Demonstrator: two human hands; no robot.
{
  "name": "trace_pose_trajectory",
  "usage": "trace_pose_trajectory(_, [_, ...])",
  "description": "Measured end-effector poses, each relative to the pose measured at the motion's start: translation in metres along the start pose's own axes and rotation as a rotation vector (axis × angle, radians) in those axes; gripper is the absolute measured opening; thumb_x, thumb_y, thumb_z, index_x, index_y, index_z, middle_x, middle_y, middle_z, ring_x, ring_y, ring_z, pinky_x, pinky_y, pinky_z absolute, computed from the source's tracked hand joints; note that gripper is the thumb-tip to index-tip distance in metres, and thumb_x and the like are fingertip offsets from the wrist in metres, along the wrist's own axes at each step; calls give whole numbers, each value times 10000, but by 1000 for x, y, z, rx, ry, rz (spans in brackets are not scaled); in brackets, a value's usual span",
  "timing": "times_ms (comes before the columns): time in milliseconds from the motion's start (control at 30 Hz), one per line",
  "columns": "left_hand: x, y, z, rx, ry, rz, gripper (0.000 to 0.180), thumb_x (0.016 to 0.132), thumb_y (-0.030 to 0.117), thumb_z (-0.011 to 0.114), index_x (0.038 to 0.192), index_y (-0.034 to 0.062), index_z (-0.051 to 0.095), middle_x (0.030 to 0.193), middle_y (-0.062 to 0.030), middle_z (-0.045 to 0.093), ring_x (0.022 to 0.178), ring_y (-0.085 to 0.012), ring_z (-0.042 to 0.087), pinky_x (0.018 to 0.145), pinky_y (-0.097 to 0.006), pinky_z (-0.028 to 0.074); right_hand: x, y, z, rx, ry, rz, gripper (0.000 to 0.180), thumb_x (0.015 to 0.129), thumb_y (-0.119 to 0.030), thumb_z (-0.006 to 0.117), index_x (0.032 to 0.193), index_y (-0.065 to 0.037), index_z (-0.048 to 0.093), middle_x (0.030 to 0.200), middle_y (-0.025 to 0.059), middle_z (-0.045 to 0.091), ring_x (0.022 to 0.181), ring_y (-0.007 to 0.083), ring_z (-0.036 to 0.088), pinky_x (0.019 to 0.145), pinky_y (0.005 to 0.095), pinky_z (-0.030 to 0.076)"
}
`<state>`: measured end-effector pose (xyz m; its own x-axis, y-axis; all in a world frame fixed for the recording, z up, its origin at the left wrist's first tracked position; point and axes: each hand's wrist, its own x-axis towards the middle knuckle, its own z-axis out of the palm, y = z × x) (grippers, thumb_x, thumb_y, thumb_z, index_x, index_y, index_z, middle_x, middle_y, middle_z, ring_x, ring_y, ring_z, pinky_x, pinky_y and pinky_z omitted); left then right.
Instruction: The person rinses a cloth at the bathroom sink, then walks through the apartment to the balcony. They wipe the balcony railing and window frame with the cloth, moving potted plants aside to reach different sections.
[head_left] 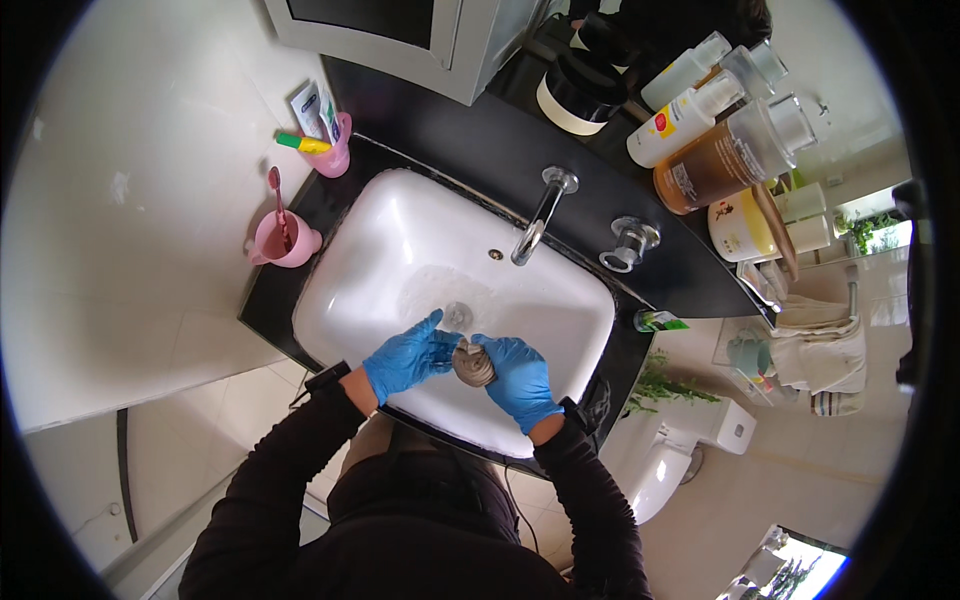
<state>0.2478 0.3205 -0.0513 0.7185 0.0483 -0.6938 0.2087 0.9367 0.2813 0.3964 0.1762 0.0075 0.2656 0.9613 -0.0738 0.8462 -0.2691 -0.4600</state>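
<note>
Stopper [473, 364], a round metal piece that looks like the sink's drain plug, though the wide lens leaves it too small to be sure, sits between my two blue-gloved hands over the white basin [400, 240]. My right hand [520, 378] is curled shut around it from 3 o'clock, steadying it low over the bowl so drips fall inside. My left hand [408, 357] comes in from 9 o'clock, fingers mostly spread, their tips touching the piece and gripping nothing else. The open drain [459, 315] lies just beyond my hands at 12 o'clock, with the chrome tap [541, 213] farther up in the same direction and its knob [630, 243] at about 1 o'clock. Two pink cups [285, 240] holding brushes stand on the black counter [460, 130] at 10 o'clock, well apart from my hands; bottles [725, 160] crowd the counter at 2 o'clock.
</note>
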Motion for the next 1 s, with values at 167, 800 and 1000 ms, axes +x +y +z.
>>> trace_pose_trajectory(167, [5, -10, -6, -370, -571, -473, 1002, 796, 745, 437, 1358, -79, 348, 1294, -309, 470, 1146, -471, 520, 949, -564, 463, 12, -11, -22, 15, 107, -348, 437, 756, -149, 690, 1182, -158, 591, 1064, 89, 644, 962, 269, 647, 824, 355, 530])
trace_pose_trajectory(800, [13, 7, 34, 638, -521, -469, 283, 847, 251, 687, 1025, 34, 650, 663, 24, 485, 498, -72, 398, 426, -228, 322, 21, -10, -18, -623, -57, -487, 113, 781, -292, 615, 789, -191, 664, 618, 18, 586, 593, 192, 616, 502, 296, 457])
trace_pose_trajectory(1000, [30, -5, 39, 1224, -247, -94, 409, 681, 363, 773, 946, 58, 704, 762, -78, 644, 654, -218, 571, 650, -338, 472, 20, 4, 3, -640, -170, -318, 98, 733, -192, 611, 647, -163, 649, 596, 36, 622, 556, 219, 648, 458, 333, 476])
